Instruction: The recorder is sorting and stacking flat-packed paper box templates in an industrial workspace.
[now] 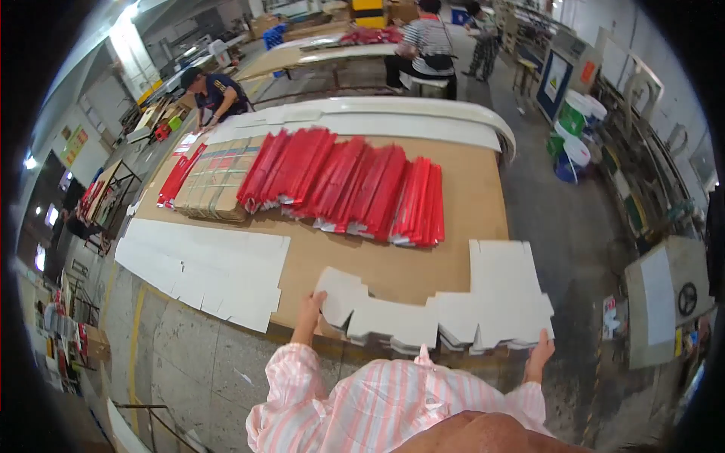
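A stack of white die-cut cardboard blanks point(393, 318) lies along the near edge of the table, its notched sides toward me. My left hand point(310, 306) grips the stack's left end, thumb on top. At the far right corner, my right hand point(541, 351) is closed on the edge of the same blanks. Beyond them, rows of red folded pieces point(359, 185) with pale ends lie in bundles across the table. To the left sits a strapped brown cardboard bundle point(214, 177). More white cardboard sheets point(208, 264) are spread flat at the near left.
The brown-topped table point(476, 200) stretches ahead, with long white strips point(362, 113) along its far side. A person point(219, 94) works at the far left corner; another point(427, 49) sits beyond. Buckets point(570, 158) and a machine with a black handwheel point(686, 298) stand right.
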`<state>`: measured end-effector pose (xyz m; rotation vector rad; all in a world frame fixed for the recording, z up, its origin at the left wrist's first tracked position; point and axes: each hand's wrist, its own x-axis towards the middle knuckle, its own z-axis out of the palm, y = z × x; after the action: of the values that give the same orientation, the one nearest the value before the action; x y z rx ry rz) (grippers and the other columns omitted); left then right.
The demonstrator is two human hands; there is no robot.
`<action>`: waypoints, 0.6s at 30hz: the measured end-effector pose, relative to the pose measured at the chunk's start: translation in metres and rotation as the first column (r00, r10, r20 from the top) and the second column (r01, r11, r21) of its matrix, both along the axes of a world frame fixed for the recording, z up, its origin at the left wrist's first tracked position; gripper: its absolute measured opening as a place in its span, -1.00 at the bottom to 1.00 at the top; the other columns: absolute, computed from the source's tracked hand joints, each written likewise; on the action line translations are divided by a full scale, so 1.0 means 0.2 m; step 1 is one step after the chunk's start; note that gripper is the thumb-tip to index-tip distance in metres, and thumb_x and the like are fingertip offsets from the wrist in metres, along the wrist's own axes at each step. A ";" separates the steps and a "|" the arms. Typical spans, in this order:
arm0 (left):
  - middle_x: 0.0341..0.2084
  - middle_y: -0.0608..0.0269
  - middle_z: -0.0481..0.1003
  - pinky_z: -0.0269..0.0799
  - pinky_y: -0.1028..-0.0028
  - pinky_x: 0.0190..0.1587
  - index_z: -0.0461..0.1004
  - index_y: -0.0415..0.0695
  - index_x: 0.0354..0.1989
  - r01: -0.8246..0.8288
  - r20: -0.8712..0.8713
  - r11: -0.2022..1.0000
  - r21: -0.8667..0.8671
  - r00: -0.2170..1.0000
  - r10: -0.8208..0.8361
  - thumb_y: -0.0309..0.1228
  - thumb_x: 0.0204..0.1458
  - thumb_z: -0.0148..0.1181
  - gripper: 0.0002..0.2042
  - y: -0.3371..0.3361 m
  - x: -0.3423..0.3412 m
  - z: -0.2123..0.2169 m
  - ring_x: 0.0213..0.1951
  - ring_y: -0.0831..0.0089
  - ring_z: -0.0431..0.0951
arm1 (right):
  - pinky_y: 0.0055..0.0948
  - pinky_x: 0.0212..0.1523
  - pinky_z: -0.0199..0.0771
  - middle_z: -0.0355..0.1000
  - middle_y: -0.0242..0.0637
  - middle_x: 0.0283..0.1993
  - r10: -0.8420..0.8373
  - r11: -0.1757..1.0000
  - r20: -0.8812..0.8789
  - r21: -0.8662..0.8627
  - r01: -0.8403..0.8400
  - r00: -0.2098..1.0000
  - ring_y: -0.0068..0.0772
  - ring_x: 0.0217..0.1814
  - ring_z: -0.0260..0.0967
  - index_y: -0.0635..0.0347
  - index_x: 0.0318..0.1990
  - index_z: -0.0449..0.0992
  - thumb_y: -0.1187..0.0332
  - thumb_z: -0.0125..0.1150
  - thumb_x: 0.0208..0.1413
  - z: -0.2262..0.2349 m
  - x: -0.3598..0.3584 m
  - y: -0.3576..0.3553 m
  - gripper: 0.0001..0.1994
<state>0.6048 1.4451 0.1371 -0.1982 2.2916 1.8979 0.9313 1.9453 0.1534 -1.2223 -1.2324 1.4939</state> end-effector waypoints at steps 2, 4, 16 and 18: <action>-0.51 0.19 0.47 0.31 0.44 -0.42 0.47 -0.34 -0.30 -0.056 0.131 0.996 -0.069 0.989 0.065 -0.30 -0.13 0.20 -0.68 -0.12 -0.07 -0.01 -0.48 0.46 0.40 | -0.61 -0.66 0.19 0.42 -0.40 -0.46 0.011 0.999 -0.062 -0.035 -0.014 0.998 -0.67 -0.60 0.25 0.26 -0.22 0.45 0.22 0.13 0.04 -0.03 0.03 -0.03 -0.72; -0.46 0.05 0.49 0.36 0.37 -0.38 0.41 -0.36 -0.16 0.085 0.048 0.978 -0.190 0.996 -0.077 -0.26 -0.13 0.18 -0.58 0.03 -0.10 0.13 -0.45 0.28 0.46 | -0.63 -0.69 0.14 0.41 -0.44 -0.48 0.019 0.996 -0.004 -0.085 -0.019 1.000 -0.68 -0.61 0.23 0.19 -0.29 0.46 0.18 0.16 0.02 -0.02 0.16 -0.03 -0.74; -0.15 0.11 0.44 0.32 0.44 -0.10 0.36 -0.20 -0.01 0.895 0.555 0.370 -0.248 0.444 -0.704 0.16 -0.07 0.01 -0.34 1.81 -0.10 -0.18 -0.14 0.33 0.42 | -0.60 -0.64 0.15 0.31 -0.43 -0.61 0.285 0.956 0.168 0.019 -0.292 0.944 -0.69 -0.64 0.18 0.29 -0.32 0.41 0.25 0.15 0.03 0.42 -0.01 -0.34 -0.76; -0.15 0.15 0.44 0.33 0.45 -0.11 0.35 -0.18 0.00 0.823 0.576 0.566 0.049 0.440 -0.689 0.16 -0.06 0.00 -0.35 2.04 0.04 -0.13 -0.15 0.34 0.42 | -0.57 -0.57 0.22 0.35 -0.41 -0.54 0.280 0.953 0.179 0.067 -0.296 0.943 -0.67 -0.57 0.23 0.32 -0.29 0.41 0.28 0.15 0.03 0.52 0.03 -0.38 -0.75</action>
<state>0.6129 1.8540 0.1113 0.2428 1.7153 0.9128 0.9376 1.8699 0.2583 -1.1606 -1.6339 1.5434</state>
